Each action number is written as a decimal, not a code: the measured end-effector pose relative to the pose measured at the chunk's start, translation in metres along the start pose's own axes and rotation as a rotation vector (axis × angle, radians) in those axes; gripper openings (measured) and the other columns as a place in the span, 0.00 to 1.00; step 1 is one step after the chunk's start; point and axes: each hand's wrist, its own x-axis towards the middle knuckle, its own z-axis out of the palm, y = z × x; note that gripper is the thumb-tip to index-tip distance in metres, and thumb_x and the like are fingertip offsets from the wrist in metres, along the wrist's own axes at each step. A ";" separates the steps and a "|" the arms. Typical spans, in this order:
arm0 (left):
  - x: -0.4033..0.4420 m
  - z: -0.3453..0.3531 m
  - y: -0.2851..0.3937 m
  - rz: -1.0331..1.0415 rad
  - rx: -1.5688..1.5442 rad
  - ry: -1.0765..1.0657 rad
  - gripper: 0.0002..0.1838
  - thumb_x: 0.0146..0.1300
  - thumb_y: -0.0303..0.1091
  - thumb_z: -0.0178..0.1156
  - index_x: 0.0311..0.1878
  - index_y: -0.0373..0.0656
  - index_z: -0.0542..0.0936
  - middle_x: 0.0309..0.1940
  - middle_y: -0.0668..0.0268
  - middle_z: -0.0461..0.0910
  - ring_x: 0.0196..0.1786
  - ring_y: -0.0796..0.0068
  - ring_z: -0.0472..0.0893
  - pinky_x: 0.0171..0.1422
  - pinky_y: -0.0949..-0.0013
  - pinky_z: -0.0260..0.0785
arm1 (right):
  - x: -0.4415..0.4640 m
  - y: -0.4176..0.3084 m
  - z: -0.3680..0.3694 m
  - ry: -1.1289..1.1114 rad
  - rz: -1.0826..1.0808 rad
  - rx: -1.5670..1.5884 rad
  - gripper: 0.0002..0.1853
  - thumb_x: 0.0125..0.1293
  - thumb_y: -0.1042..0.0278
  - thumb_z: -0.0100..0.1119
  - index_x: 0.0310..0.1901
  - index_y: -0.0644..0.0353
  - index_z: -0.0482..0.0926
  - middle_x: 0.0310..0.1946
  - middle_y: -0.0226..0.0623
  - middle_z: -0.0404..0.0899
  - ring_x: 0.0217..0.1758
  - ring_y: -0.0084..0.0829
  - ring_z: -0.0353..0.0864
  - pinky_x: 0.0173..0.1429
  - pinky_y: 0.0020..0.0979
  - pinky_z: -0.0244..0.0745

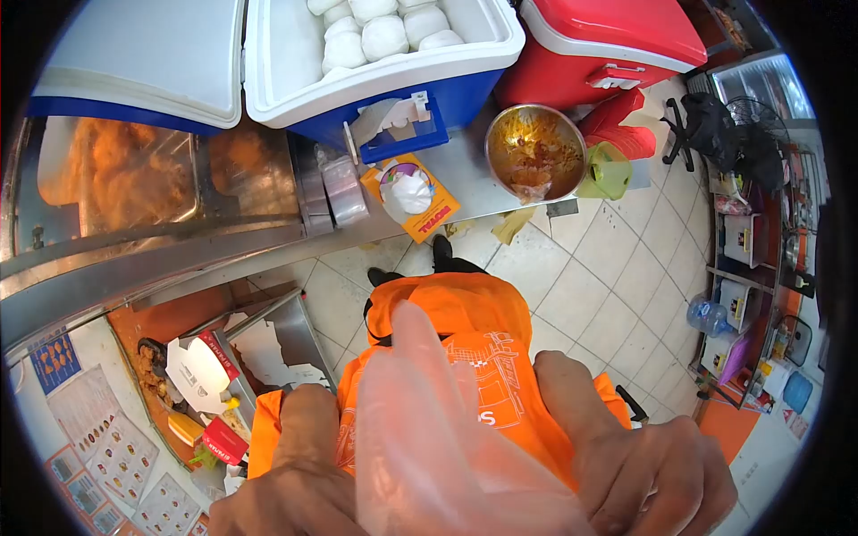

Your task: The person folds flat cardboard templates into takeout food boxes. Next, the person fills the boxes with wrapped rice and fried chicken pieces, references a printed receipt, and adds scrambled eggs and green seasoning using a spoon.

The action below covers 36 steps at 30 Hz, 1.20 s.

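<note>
A thin, see-through pinkish plastic glove (429, 429) stretches up close in front of my orange apron (500, 357), its finger tips pointing away from me. My left hand (281, 500) is closed at the glove's left edge, with the fingertips out of frame below. On the other side, my right hand (657, 478) has curled fingers and grips the lower right part of the glove. The bottom edge of the picture cuts off both hands.
Along the metal counter (474, 223) stand an open blue cooler (483, 94) with wrapped white rounds, a red cooler (617, 40), a sauce-smeared bowl (536, 152) and an orange box (429, 210). Fried food (125, 170) lies in a warmer at left. Shelves (742, 268) line the right.
</note>
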 end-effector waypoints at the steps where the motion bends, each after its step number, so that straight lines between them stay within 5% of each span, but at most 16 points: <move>1: 0.001 0.001 0.001 0.006 0.017 -0.001 0.09 0.59 0.18 0.55 0.43 0.38 0.74 0.41 0.60 0.78 0.41 0.71 0.81 0.48 0.69 0.74 | -0.003 -0.001 -0.001 -0.004 0.004 -0.014 0.10 0.65 0.83 0.51 0.26 0.59 0.68 0.34 0.59 0.78 0.17 0.34 0.76 0.20 0.23 0.73; 7: 0.005 0.007 0.006 0.069 0.077 -0.007 0.12 0.54 0.12 0.55 0.38 0.38 0.77 0.39 0.59 0.78 0.40 0.69 0.81 0.46 0.69 0.74 | 0.000 -0.003 -0.005 -0.057 -0.053 -0.221 0.03 0.62 0.76 0.55 0.36 0.61 0.72 0.38 0.52 0.77 0.28 0.39 0.76 0.31 0.31 0.74; 11: 0.010 0.013 0.004 0.063 0.089 0.013 0.14 0.50 0.08 0.56 0.35 0.38 0.79 0.38 0.58 0.78 0.39 0.69 0.82 0.44 0.69 0.74 | -0.001 0.020 -0.039 0.000 -0.255 -0.904 0.09 0.60 0.72 0.58 0.42 0.62 0.74 0.40 0.47 0.77 0.35 0.42 0.77 0.39 0.35 0.75; 12: 0.010 0.017 0.004 0.013 0.091 0.044 0.15 0.50 0.07 0.55 0.35 0.38 0.80 0.36 0.58 0.79 0.37 0.70 0.82 0.42 0.70 0.74 | -0.004 0.033 -0.048 0.017 -0.162 -1.066 0.11 0.60 0.71 0.59 0.43 0.62 0.75 0.41 0.46 0.77 0.37 0.42 0.77 0.40 0.37 0.75; 14: 0.009 0.011 0.004 0.099 0.317 -0.043 0.16 0.49 0.06 0.55 0.36 0.39 0.80 0.35 0.59 0.79 0.36 0.70 0.82 0.40 0.72 0.73 | -0.004 0.049 -0.057 -0.122 0.487 -1.400 0.18 0.60 0.84 0.49 0.53 0.67 0.75 0.45 0.47 0.81 0.45 0.42 0.81 0.50 0.34 0.75; 16: 0.003 -0.002 -0.003 0.160 0.625 -0.148 0.14 0.49 0.10 0.58 0.38 0.38 0.81 0.33 0.60 0.82 0.35 0.72 0.82 0.38 0.71 0.73 | -0.016 0.076 -0.092 -0.090 0.619 -1.288 0.19 0.65 0.85 0.47 0.58 0.68 0.74 0.46 0.43 0.82 0.46 0.35 0.82 0.54 0.26 0.73; 18: -0.001 -0.007 -0.005 0.050 0.709 -0.131 0.13 0.50 0.13 0.58 0.38 0.40 0.81 0.33 0.63 0.81 0.37 0.68 0.83 0.42 0.69 0.74 | -0.027 0.116 -0.118 0.165 0.643 -0.892 0.17 0.70 0.76 0.54 0.58 0.71 0.72 0.44 0.34 0.81 0.43 0.27 0.82 0.50 0.24 0.74; 20: -0.016 -0.026 -0.027 0.011 0.764 -0.113 0.13 0.54 0.15 0.56 0.39 0.42 0.81 0.37 0.63 0.80 0.39 0.61 0.82 0.44 0.67 0.74 | -0.038 0.141 -0.148 0.281 0.716 -0.880 0.16 0.71 0.73 0.55 0.58 0.67 0.75 0.47 0.32 0.81 0.46 0.24 0.81 0.51 0.25 0.75; 22: -0.025 -0.037 -0.039 0.013 0.877 -0.050 0.13 0.56 0.16 0.55 0.42 0.42 0.79 0.41 0.62 0.78 0.42 0.58 0.80 0.44 0.66 0.74 | -0.047 0.166 -0.159 0.571 0.818 -0.367 0.15 0.74 0.66 0.52 0.57 0.64 0.75 0.48 0.32 0.80 0.47 0.25 0.81 0.50 0.26 0.77; 24: -0.046 -0.057 -0.062 0.033 0.984 0.050 0.12 0.57 0.18 0.56 0.44 0.42 0.78 0.42 0.61 0.77 0.44 0.58 0.79 0.44 0.66 0.73 | -0.088 0.197 -0.210 0.544 0.888 -0.220 0.21 0.77 0.52 0.45 0.57 0.62 0.74 0.49 0.32 0.78 0.51 0.27 0.79 0.53 0.30 0.77; 26: -0.063 -0.073 -0.072 0.022 1.069 0.139 0.12 0.58 0.20 0.58 0.46 0.42 0.77 0.44 0.60 0.76 0.46 0.58 0.79 0.44 0.65 0.73 | -0.075 0.214 -0.174 0.639 1.048 -0.055 0.31 0.76 0.39 0.36 0.58 0.61 0.72 0.50 0.33 0.77 0.51 0.29 0.77 0.56 0.33 0.74; 29: -0.092 -0.100 -0.069 -0.130 0.975 0.356 0.10 0.60 0.23 0.57 0.46 0.38 0.72 0.44 0.48 0.77 0.49 0.47 0.78 0.50 0.53 0.71 | -0.104 0.256 -0.183 0.467 1.213 0.014 0.33 0.75 0.35 0.28 0.53 0.58 0.72 0.46 0.33 0.77 0.50 0.29 0.75 0.58 0.32 0.72; 30: -0.102 -0.111 -0.068 -0.270 0.896 0.427 0.11 0.62 0.24 0.57 0.46 0.38 0.70 0.40 0.47 0.78 0.45 0.44 0.79 0.46 0.51 0.71 | -0.102 0.263 -0.175 0.391 1.202 0.150 0.28 0.75 0.37 0.36 0.48 0.56 0.73 0.42 0.29 0.75 0.47 0.26 0.74 0.54 0.31 0.72; 31: -0.110 -0.120 -0.069 -0.406 0.804 0.494 0.11 0.63 0.26 0.56 0.47 0.38 0.69 0.35 0.46 0.80 0.40 0.42 0.81 0.42 0.49 0.71 | -0.110 0.276 -0.175 0.366 1.219 0.141 0.28 0.75 0.37 0.36 0.48 0.56 0.73 0.42 0.29 0.75 0.47 0.26 0.74 0.54 0.31 0.72; 34: -0.131 -0.141 -0.075 -0.293 0.821 0.595 0.11 0.66 0.29 0.57 0.48 0.39 0.69 0.30 0.46 0.79 0.33 0.41 0.80 0.39 0.50 0.71 | -0.123 0.310 -0.161 0.511 1.085 -0.367 0.16 0.73 0.49 0.52 0.44 0.55 0.74 0.36 0.25 0.74 0.40 0.20 0.74 0.45 0.26 0.73; 36: -0.146 -0.152 -0.082 -0.296 0.831 0.602 0.11 0.67 0.30 0.56 0.49 0.40 0.69 0.31 0.44 0.79 0.35 0.39 0.80 0.39 0.49 0.71 | -0.138 0.332 -0.172 0.487 1.100 -0.455 0.17 0.74 0.48 0.51 0.41 0.55 0.74 0.35 0.24 0.75 0.38 0.18 0.74 0.41 0.24 0.73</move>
